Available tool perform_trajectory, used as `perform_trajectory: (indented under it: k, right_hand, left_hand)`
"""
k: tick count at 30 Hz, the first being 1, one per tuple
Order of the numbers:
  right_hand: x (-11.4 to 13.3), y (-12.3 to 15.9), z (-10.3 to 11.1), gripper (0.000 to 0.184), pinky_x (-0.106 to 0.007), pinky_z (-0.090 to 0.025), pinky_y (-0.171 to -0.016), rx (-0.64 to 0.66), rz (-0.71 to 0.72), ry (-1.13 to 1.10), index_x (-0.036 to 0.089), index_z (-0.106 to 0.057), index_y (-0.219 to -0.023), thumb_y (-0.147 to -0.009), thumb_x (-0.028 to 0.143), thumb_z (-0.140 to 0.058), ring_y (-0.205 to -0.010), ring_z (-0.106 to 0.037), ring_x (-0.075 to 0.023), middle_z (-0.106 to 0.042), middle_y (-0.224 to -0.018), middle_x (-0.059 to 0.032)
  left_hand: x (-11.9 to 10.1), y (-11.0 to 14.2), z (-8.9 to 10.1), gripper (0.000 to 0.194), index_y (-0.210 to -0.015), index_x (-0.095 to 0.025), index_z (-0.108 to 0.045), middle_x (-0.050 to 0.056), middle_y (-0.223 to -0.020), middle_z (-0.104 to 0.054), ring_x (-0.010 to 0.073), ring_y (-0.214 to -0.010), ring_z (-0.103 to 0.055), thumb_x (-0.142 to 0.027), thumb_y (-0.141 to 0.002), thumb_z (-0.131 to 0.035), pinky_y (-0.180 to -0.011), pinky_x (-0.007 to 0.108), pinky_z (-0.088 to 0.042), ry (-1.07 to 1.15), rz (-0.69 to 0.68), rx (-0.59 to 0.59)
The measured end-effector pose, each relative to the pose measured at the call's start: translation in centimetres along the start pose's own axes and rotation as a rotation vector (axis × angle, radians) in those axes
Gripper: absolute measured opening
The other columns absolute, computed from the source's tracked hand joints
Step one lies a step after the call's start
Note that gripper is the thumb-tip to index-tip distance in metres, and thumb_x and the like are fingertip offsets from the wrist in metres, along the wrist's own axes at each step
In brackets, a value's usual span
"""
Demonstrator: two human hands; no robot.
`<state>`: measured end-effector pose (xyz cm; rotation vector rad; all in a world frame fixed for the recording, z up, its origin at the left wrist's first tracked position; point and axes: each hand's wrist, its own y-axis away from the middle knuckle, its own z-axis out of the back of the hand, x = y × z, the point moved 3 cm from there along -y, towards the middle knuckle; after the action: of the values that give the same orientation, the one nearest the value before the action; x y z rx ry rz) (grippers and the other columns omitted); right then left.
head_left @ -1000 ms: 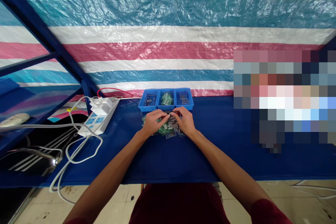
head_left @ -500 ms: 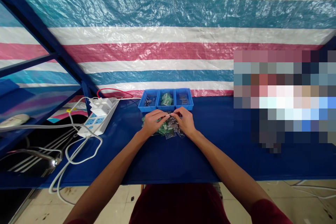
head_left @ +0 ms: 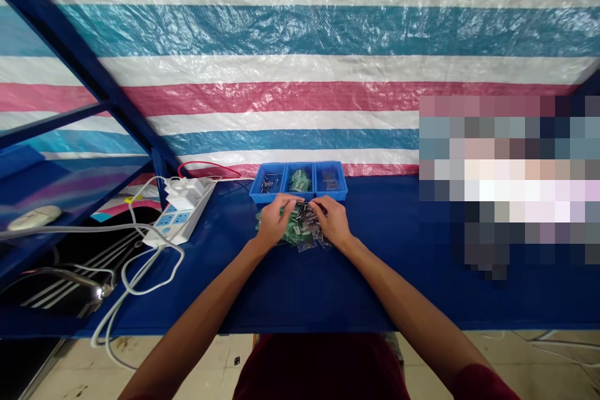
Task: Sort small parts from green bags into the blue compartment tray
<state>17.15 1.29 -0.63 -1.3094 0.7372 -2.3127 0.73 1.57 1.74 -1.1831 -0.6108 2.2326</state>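
Item by item, left to right, clock positions taken from the heap: white power strip (head_left: 179, 220) at 9 o'clock; my left hand (head_left: 274, 222), fingers curled over the heap of small plastic bags (head_left: 300, 230) of green boards and metal pins, which lies on the blue table (head_left: 398, 275); my right hand (head_left: 335, 222), fingertips bunched near the left's, whether clamped on a piece I cannot tell; blue three-compartment parts tray (head_left: 281, 197) at 12 o'clock, just beyond. Parts this small, I judge, want a light fingertip pinch, one bag at a time.

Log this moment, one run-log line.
left hand: on pile of small bagged parts | right hand: on same pile | blue three-bin tray: behind pile
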Motion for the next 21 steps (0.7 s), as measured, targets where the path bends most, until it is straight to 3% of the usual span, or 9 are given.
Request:
perform_trajectory:
  k: [10, 21]
  right_hand:
    - [0.01, -0.03, 0.11, 0.032, -0.027, -0.046, -0.067, -0.018, -0.004, 0.000, 0.019, -0.067, -0.087, -0.095, 0.038, -0.044, -0.069, -0.059, -0.0164, -0.065, -0.077, -0.0052]
    - [0.17, -0.08, 0.25, 0.037, -0.027, -0.044, -0.065, -0.012, 0.006, 0.029, 0.018, -0.067, -0.085, -0.097, 0.040, -0.039, -0.068, -0.058, -0.0168, -0.063, -0.074, -0.0051]
  left_hand:
    - [0.11, -0.06, 0.17, 0.021, -0.104, -0.018, -0.055, 0.009, -0.110, -0.069, 0.0175, -0.094, -0.067, -0.031, -0.097, -0.040, -0.081, 0.028, -0.052, -0.061, 0.000, 0.037]
    - [0.25, -0.35, 0.33, 0.023, -0.090, -0.018, -0.057, 0.003, -0.083, -0.067, 0.0149, -0.078, -0.065, -0.032, -0.097, -0.039, -0.074, 0.024, -0.049, -0.122, -0.037, 0.034]
